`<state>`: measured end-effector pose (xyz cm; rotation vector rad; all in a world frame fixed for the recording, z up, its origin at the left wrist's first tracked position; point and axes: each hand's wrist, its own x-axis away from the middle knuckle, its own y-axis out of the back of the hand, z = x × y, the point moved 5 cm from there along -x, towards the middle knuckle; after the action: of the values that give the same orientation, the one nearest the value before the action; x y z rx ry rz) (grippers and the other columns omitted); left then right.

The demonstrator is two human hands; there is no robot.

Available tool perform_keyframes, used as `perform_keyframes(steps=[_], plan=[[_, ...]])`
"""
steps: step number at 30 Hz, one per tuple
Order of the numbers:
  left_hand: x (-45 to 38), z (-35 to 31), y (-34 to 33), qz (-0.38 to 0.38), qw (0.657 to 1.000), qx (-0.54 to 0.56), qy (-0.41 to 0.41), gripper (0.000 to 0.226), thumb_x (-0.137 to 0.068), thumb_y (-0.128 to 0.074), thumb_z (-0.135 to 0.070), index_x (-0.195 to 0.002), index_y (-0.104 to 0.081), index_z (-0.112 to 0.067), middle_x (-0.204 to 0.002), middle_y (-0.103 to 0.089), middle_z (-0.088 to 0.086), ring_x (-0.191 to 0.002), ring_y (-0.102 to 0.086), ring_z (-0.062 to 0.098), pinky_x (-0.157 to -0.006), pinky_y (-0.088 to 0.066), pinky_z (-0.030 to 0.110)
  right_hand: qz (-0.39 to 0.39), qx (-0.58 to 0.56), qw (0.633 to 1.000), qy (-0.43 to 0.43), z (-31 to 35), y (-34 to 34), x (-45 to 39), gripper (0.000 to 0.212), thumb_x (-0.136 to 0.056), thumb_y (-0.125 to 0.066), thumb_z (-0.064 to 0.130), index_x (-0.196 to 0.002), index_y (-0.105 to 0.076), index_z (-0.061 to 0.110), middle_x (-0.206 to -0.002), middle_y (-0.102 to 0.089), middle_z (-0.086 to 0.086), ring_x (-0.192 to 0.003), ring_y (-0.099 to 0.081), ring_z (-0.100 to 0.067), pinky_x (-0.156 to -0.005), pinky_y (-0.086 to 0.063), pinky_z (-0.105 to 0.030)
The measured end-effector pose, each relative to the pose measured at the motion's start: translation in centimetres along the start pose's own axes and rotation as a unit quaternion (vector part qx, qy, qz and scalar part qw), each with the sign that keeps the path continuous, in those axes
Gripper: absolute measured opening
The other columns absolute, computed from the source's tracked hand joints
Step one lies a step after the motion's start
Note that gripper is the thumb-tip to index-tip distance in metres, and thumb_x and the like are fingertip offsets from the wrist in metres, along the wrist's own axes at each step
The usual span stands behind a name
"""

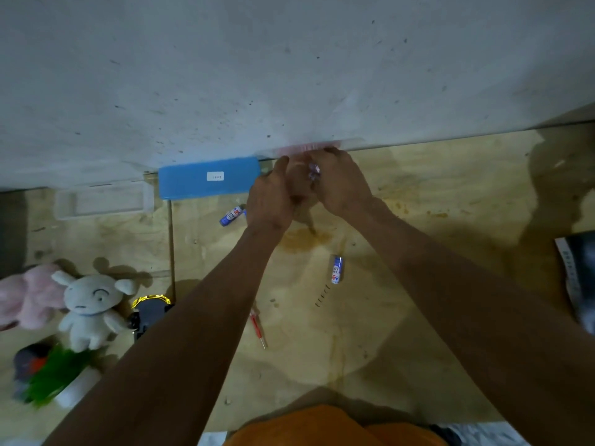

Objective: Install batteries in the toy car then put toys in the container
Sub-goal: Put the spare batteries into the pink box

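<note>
Head view: both bare arms are seen reaching forward over a plywood table (pixel 402 333) toward a grey concrete wall (pixel 289 59).
Landmark: the blue lid (pixel 209 181), laid flat at the table's far edge against the wall, is used for all places below.
Surface: pale plywood, stained brown in patches; a seam between two boards runs toward the viewer from below the lid's left end.
Room: dim light; the wall is speckled with dark marks.
Left hand (pixel 270 201): just right of the lid, fingers curled closed around a small object shared with the other hand; the object is blurred and cannot be identified.
Right hand (pixel 341 185): right of the left hand and touching it, fingers bent over the same object, a small shiny bit showing at the fingertips.
Batteries: one battery (pixel 231 216) lies just below the lid's right end; a second battery (pixel 336 269) lies further toward the viewer and to the right.
Writing: "ABC" in red is read on the blue and white battery wrappers; a white label on the lid is too blurred to read.
Screwdriver (pixel 258 326): red-handled, well below the lid, near the left forearm.
Toy car (pixel 149 313): dark with a yellow trim, well below the lid's left end, partly hidden by the left forearm.
Plush toys: a white plush toy (pixel 91 307) stands left of the car, a pink plush toy (pixel 29 294) beside it.
Container (pixel 103 199): clear, just left of the lid.
</note>
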<state>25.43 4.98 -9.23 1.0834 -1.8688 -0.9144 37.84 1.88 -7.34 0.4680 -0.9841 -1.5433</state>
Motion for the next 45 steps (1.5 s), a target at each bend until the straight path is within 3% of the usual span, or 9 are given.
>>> perform_keyframes(steps=[6,9,14,17,23,30,37,41,45], plan=[[0.2,0.1,-0.1,-0.021,1.000,0.016,0.011,0.052,-0.088,-0.074,-0.019,-0.135,-0.053,-0.018,-0.110,-0.073,0.016,-0.101,-0.067,0.037,-0.083,-0.059,0.050,-0.075,-0.014,0.997,-0.026,-1.1,2.1,1.4,0.017,-0.087,-0.071,0.014,-0.101,-0.071,0.005,-0.102,-0.071,-0.014,-0.093,-0.067,-0.030,-0.082,-0.053,-0.034],[0.4,0.4,0.0,-0.036,0.997,0.038,0.051,0.044,-0.090,-0.069,-0.015,-0.125,-0.044,-0.012,-0.101,-0.071,0.016,-0.092,-0.067,0.035,-0.077,-0.058,0.051,-0.149,-0.060,0.985,-0.069,-2.4,3.6,2.0,0.023,-0.079,-0.079,0.018,-0.081,-0.056,0.015,-0.088,-0.062,-0.006,-0.074,-0.060,-0.024,-0.064,-0.049,-0.032],[0.7,0.2,0.2,-0.055,0.995,0.066,0.047,0.057,-0.086,-0.066,-0.008,-0.123,-0.026,-0.027,-0.083,-0.067,0.013,-0.073,-0.064,0.035,-0.066,-0.058,0.051,-0.084,-0.033,0.996,0.021,-2.5,3.4,2.5,0.037,-0.079,-0.079,0.016,-0.112,-0.062,0.014,-0.116,-0.053,-0.008,-0.095,-0.060,-0.026,-0.073,-0.056,-0.040],[0.8,-0.1,0.1,-0.034,0.999,0.024,0.004,0.059,-0.089,-0.068,-0.018,-0.137,-0.036,-0.029,-0.096,-0.071,0.016,-0.088,-0.067,0.037,-0.077,-0.059,0.050,-0.031,0.008,0.999,0.041,-3.2,1.8,2.5,0.035,-0.086,-0.074,0.019,-0.120,-0.069,0.012,-0.126,-0.057,-0.010,-0.114,-0.055,-0.031,-0.088,-0.054,-0.043],[0.6,0.3,-0.2,-0.006,0.998,0.000,-0.056,0.053,-0.095,-0.067,-0.031,-0.143,-0.052,-0.015,-0.119,-0.070,0.019,-0.106,-0.066,0.038,-0.089,-0.054,0.044,-0.062,0.050,0.995,0.058,-3.1,0.5,3.1,0.029,-0.088,-0.069,0.011,-0.118,-0.070,0.009,-0.127,-0.059,-0.015,-0.110,-0.052,-0.039,-0.078,-0.056,-0.043],[0.3,0.5,-0.2,0.017,0.996,0.006,-0.084,0.047,-0.098,-0.061,-0.018,-0.144,-0.052,-0.013,-0.114,-0.062,0.021,-0.101,-0.061,0.038,-0.086,-0.051,0.043,-0.040,0.197,0.980,0.012,-2.9,-0.6,3.9,0.046,-0.087,-0.069,0.013,-0.131,-0.058,0.020,-0.144,-0.044,-0.005,-0.121,-0.046,-0.035,-0.085,-0.050,-0.048],[0.4,0.2,-0.4,0.055,0.997,-0.031,-0.032,0.046,-0.107,-0.042,-0.025,-0.152,-0.039,-0.017,-0.121,-0.050,0.018,-0.116,-0.053,0.037,-0.089,-0.044,0.041,-0.002,0.199,0.979,-0.038,-1.6,-0.4,4.4,0.057,-0.084,-0.068,0.008,-0.136,-0.049,0.020,-0.151,-0.029,-0.002,-0.129,-0.034,-0.033,-0.094,-0.042,-0.049],[1.6,-0.8,0.0,0.100,0.992,-0.074,-0.035,0.062,-0.103,-0.049,-0.021,-0.158,-0.021,-0.019,-0.140,-0.041,0.024,-0.122,-0.051,0.039,-0.100,-0.045,0.046,0.039,0.195,0.978,-0.056,-1.0,-0.8,4.9,0.064,-0.085,-0.064,0.012,-0.143,-0.039,0.020,-0.156,-0.021,0.000,-0.133,-0.027,-0.033,-0.096,-0.041,-0.050],[4.6,0.7,1.6,0.074,0.993,-0.048,-0.074,0.070,-0.102,-0.055,-0.022,-0.160,-0.017,-0.021,-0.134,-0.045,0.020,-0.111,-0.055,0.036,-0.090,-0.051,0.049,0.019,0.133,0.988,-0.075,-1.2,-1.7,6.9,0.070,-0.088,-0.059,0.023,-0.151,-0.029,0.026,-0.162,-0.018,0.000,-0.139,-0.024,-0.033,-0.098,-0.042,-0.049]])
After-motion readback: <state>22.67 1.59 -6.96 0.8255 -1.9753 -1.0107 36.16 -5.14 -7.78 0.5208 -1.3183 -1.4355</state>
